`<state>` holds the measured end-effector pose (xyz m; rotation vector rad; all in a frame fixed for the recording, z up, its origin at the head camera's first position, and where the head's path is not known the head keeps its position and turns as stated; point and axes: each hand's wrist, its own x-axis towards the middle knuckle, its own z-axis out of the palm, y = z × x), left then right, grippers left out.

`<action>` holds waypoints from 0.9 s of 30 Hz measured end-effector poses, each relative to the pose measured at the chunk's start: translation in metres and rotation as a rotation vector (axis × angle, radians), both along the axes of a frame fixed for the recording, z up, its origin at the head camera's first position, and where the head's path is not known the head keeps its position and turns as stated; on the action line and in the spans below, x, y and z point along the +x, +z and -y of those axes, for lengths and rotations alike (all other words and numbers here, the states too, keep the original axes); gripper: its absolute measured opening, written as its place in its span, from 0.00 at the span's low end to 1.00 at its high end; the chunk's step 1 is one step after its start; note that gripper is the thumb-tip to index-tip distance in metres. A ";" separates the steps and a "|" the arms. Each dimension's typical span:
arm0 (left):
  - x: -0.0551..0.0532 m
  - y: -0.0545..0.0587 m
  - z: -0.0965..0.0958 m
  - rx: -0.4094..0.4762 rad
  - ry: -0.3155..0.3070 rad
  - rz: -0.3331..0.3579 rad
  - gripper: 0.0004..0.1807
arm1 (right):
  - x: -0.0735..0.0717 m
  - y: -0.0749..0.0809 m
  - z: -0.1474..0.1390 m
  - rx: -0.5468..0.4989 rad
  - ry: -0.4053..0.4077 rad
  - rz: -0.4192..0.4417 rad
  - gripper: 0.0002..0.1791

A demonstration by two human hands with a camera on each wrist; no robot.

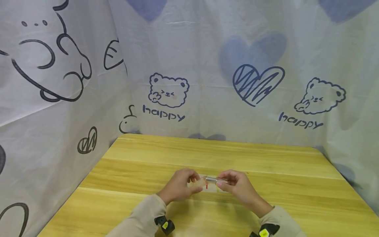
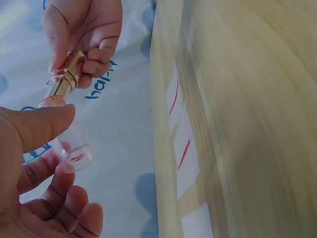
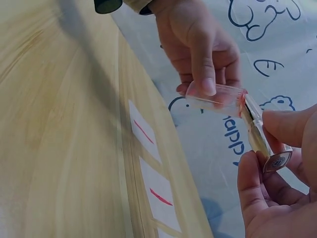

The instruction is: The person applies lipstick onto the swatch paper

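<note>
Over the middle of the table, my left hand (image 1: 180, 185) pinches a clear lipstick cap (image 3: 223, 100) between thumb and fingers. Red smears show inside the cap and at its rim. My right hand (image 1: 238, 187) grips the lipstick (image 3: 255, 130) by its shiny gold base, whose end label faces the right wrist camera. In the left wrist view the lipstick's gold inner tube (image 2: 60, 88) meets the cap's open mouth, the two roughly in line. How far the tube is inside the cap I cannot tell.
Below the hands, white paper pieces (image 2: 187, 151) with red strokes lie on the wood-grain table (image 1: 133, 177). A pale cloth (image 1: 207, 108) printed with hearts and bears hangs behind the table and along its sides. Dark straps with a yellow mark (image 1: 165, 225) circle both sleeves.
</note>
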<state>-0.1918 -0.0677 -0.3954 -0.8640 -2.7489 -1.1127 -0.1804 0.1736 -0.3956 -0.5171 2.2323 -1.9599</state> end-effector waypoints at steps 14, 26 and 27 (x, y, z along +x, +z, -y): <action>0.002 0.000 -0.011 0.117 -0.032 -0.080 0.12 | -0.003 0.000 0.002 0.123 0.014 -0.043 0.18; 0.001 -0.002 -0.016 0.149 -0.026 -0.135 0.12 | -0.004 0.001 0.003 0.087 0.018 0.019 0.16; 0.002 -0.002 -0.017 0.150 -0.026 -0.134 0.12 | -0.004 0.001 0.003 0.086 0.020 0.020 0.16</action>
